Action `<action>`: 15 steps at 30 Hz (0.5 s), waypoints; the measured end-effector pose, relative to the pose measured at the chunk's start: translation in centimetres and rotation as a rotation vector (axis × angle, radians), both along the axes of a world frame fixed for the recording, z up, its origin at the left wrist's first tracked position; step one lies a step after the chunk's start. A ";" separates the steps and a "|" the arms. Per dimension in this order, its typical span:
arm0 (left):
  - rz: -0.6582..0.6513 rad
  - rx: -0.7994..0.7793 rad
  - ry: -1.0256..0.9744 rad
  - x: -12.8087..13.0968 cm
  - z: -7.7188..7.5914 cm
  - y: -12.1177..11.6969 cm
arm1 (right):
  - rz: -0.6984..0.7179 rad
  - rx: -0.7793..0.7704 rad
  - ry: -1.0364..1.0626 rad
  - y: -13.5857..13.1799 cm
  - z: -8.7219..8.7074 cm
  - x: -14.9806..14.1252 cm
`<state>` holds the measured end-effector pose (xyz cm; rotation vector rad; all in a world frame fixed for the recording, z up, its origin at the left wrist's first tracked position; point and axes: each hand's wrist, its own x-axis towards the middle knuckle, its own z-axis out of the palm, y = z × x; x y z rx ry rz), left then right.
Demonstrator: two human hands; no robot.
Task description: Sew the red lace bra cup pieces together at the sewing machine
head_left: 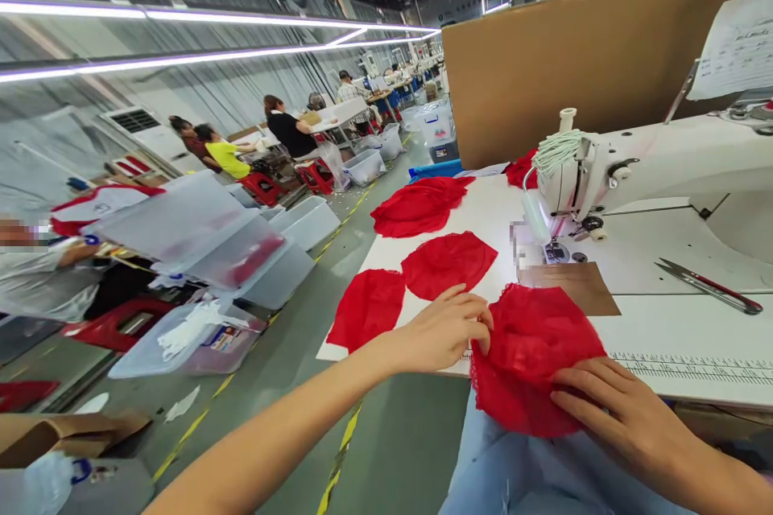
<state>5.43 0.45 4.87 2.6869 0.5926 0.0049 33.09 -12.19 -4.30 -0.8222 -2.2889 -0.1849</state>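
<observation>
A piece of sheer red fabric (531, 354) with a lacy edge hangs over the front edge of the sewing table, above my lap. My left hand (450, 330) pinches its left edge between thumb and fingers. On the right side, my right hand (609, 398) grips the lower edge, fingers on top and thumb out of sight. Just beyond the fabric stands a white sewing machine (658, 169), its presser foot (555, 251) near a brown plate (571, 286). More red pieces lie flat to the left, one (450, 264) close to my left hand and another (368, 310) near the corner.
Thread snips (709, 286) lie right of the needle area. A ruler strip (700, 366) runs along the front edge. A cardboard panel (561, 72) stands behind the table. Plastic bins (241, 249) line the aisle at left, where several people sit working.
</observation>
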 end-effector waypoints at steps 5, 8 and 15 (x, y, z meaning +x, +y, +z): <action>0.432 0.012 -0.097 2.7 -0.7 0.4 | 0.003 -0.126 -0.033 -0.5 1.3 0.0; 0.546 0.028 -0.031 4.2 -1.9 1.2 | 0.008 -0.180 0.029 -0.5 2.0 0.5; 0.480 -0.043 -0.100 5.4 -3.5 2.3 | -0.294 -0.452 0.385 5.1 2.3 3.2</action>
